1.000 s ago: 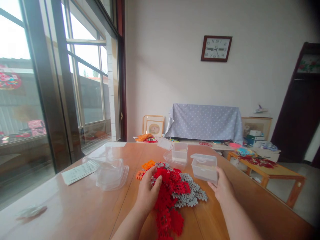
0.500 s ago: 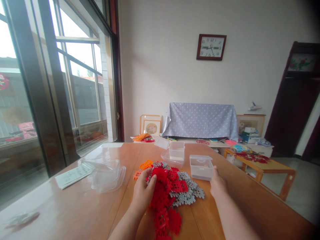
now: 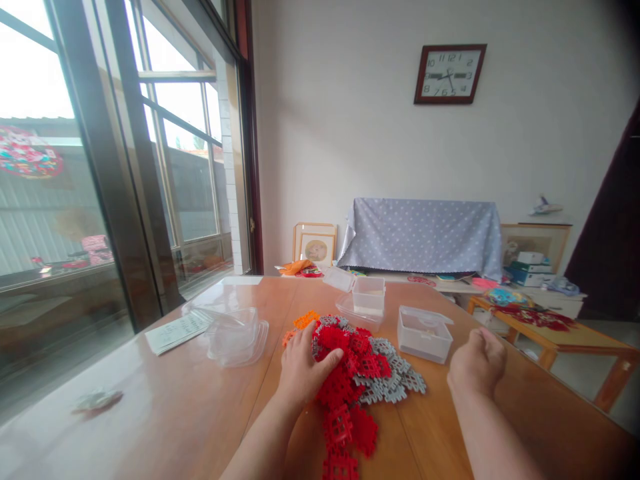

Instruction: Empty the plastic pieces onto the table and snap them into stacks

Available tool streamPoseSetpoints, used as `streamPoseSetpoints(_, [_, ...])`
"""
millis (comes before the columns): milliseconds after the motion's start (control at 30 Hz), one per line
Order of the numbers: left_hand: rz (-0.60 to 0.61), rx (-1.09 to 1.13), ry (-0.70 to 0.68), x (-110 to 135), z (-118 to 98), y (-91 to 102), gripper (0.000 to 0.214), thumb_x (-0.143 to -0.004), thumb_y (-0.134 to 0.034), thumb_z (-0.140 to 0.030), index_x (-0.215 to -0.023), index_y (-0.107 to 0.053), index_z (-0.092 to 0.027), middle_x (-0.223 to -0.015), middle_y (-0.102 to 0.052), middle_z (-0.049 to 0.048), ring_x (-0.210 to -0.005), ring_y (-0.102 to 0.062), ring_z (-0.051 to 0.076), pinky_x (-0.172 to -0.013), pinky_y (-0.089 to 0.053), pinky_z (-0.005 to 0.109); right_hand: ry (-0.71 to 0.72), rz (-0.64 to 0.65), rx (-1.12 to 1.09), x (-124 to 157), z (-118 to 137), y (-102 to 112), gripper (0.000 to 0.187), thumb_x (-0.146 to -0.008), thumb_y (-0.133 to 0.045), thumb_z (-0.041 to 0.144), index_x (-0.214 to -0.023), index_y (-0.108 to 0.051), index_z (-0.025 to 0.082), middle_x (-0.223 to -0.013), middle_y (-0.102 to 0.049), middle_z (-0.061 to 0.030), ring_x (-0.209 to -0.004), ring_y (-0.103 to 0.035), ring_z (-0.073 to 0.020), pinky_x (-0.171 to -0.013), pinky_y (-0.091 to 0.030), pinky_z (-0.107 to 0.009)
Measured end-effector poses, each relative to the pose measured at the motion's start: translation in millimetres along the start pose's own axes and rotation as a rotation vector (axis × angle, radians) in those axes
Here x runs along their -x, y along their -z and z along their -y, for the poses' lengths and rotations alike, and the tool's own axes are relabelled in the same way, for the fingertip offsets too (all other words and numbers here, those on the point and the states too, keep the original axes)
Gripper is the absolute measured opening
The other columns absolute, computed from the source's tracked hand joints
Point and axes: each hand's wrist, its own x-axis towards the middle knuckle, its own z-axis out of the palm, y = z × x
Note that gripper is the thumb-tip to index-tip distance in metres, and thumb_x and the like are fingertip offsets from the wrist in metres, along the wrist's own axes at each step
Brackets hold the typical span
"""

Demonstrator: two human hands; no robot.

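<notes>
A heap of flat plastic grid pieces lies on the wooden table (image 3: 175, 413): red ones (image 3: 350, 393) in front, grey ones (image 3: 395, 380) to the right, orange ones (image 3: 305, 319) behind. My left hand (image 3: 303, 367) rests on the left side of the heap, fingers curled over red pieces. My right hand (image 3: 477, 363) hovers right of the heap, fingers curled inward, with nothing visible in it. A small clear lidded box (image 3: 424, 333) stands on the table just left of that hand.
An open clear box (image 3: 369, 295) on a shallow tray stands behind the heap. Stacked clear containers (image 3: 235, 333) and a printed sheet (image 3: 175, 332) lie to the left, a crumpled wrapper (image 3: 95, 400) nearer the window. A low table (image 3: 565, 337) stands at right.
My right hand let go of the small lidded box, which now stands on the table, and drew back to the right. My left hand stayed on the red pieces.
</notes>
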Motion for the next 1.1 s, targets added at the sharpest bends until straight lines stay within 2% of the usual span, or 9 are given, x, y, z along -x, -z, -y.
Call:
streamPoseSetpoints(67, [0.104,-0.085,-0.028,4.7,-3.9,0.9,0.099,-0.07,-0.067,-0.077,-0.153,-0.041,-0.03,-0.157,-0.043,0.0118,-0.146,-0.034,0.041,-0.119,-0.024,0.06,0.033,0.008,-0.018,16.3,16.2,-3.3,0.057,-0.093,-0.048,0.052,-0.133,-0.057,0.011,-0.127,-0.064,-0.0181,-0.119,-0.061,-0.0322,-0.103,-0.046,-0.049])
streamPoseSetpoints(100, [0.158,-0.113,-0.037,6.9,-4.8,0.7,0.106,-0.065,-0.07,-0.079,-0.155,-0.038,-0.032,-0.161,-0.037,0.0104,-0.149,-0.027,0.043,-0.12,-0.018,0.063,0.084,0.083,-0.018,28.0,24.3,-6.0,0.055,-0.093,-0.05,0.053,-0.129,-0.06,0.014,-0.123,-0.067,-0.0161,-0.114,-0.063,-0.031,-0.101,-0.048,-0.049])
streamPoseSetpoints(200, [0.283,-0.144,-0.037,11.6,-4.5,-1.7,0.118,-0.056,-0.076,-0.079,-0.157,-0.033,-0.037,-0.167,-0.026,0.0067,-0.153,-0.014,0.046,-0.121,-0.009,0.067,0.318,0.486,0.048,69.3,42.6,-15.1,0.051,-0.091,-0.056,0.055,-0.129,-0.062,0.021,-0.127,-0.067,-0.0127,-0.118,-0.062,-0.0291,-0.102,-0.049,-0.047])
streamPoseSetpoints(333, [0.278,-0.134,-0.015,11.6,-1.9,-3.3,0.102,-0.063,-0.078,-0.065,-0.153,-0.039,-0.035,-0.163,-0.034,0.0078,-0.148,-0.031,0.041,-0.119,-0.028,0.057,0.523,1.019,0.295,112.2,44.8,-24.7,0.086,-0.083,-0.065,0.063,-0.156,-0.036,0.028,-0.158,-0.043,-0.0112,-0.145,-0.039,-0.0335,-0.117,-0.035,-0.053])
streamPoseSetpoints(467, [0.24,-0.13,0.01,8.0,-0.7,-0.6,0.083,-0.068,-0.077,-0.048,-0.143,-0.05,-0.029,-0.144,-0.056,0.0093,-0.131,-0.051,0.034,-0.108,-0.043,0.044,0.565,1.261,0.524,128.2,38.1,-29.6,0.104,-0.074,-0.069,0.072,-0.16,-0.028,0.032,-0.167,-0.029,-0.0089,-0.153,-0.021,-0.0399,-0.119,-0.025,-0.06])
streamPoseSetpoints(533, [0.209,-0.142,0.026,6.0,1.0,1.3,0.073,-0.069,-0.076,-0.042,-0.137,-0.054,-0.028,-0.135,-0.062,0.0084,-0.123,-0.056,0.032,-0.103,-0.046,0.042,0.563,1.272,0.572,129.6,37.4,-31.0,0.1,-0.073,-0.071,0.069,-0.158,-0.032,0.034,-0.165,-0.032,-0.0074,-0.152,-0.023,-0.0396,-0.119,-0.025,-0.06])
streamPoseSetpoints(633, [0.152,-0.147,0.049,2.2,6.8,3.3,0.052,-0.074,-0.071,-0.035,-0.125,-0.06,-0.026,-0.123,-0.067,0.0068,-0.113,-0.06,0.028,-0.095,-0.048,0.038,0.549,1.239,0.559,126.3,34.9,-33.9,0.08,-0.078,-0.07,0.053,-0.151,-0.046,0.031,-0.157,-0.045,-0.0072,-0.143,-0.041,-0.0346,-0.117,-0.032,-0.051])
streamPoseSetpoints(800, [0.024,-0.01,0.088,-7.3,21.6,2.5,0.021,-0.079,-0.063,-0.024,-0.1,-0.068,-0.022,-0.104,-0.072,0.0057,-0.097,-0.064,0.023,-0.086,-0.048,0.033,0.539,1.092,0.498,111.0,19.2,-41.2,0.049,-0.082,-0.059,0.029,-0.13,-0.064,0.023,-0.131,-0.065,-0.0086,-0.123,-0.058,-0.0285,-0.109,-0.041,-0.043])
streamPoseSetpoints(1100, [-0.166,0.275,0.298,-17.4,38.7,6.2,0.013,-0.078,-0.059,-0.022,-0.085,-0.069,-0.018,-0.077,-0.07,0.003,-0.073,-0.064,0.018,-0.066,-0.047,0.026,0.401,0.923,0.389,88.7,14.7,-38.0,0.031,-0.086,-0.053,0.035,-0.113,-0.067,0.027,-0.109,-0.073,-0.0033,-0.102,-0.067,-0.0242,-0.087,-0.051,-0.035])
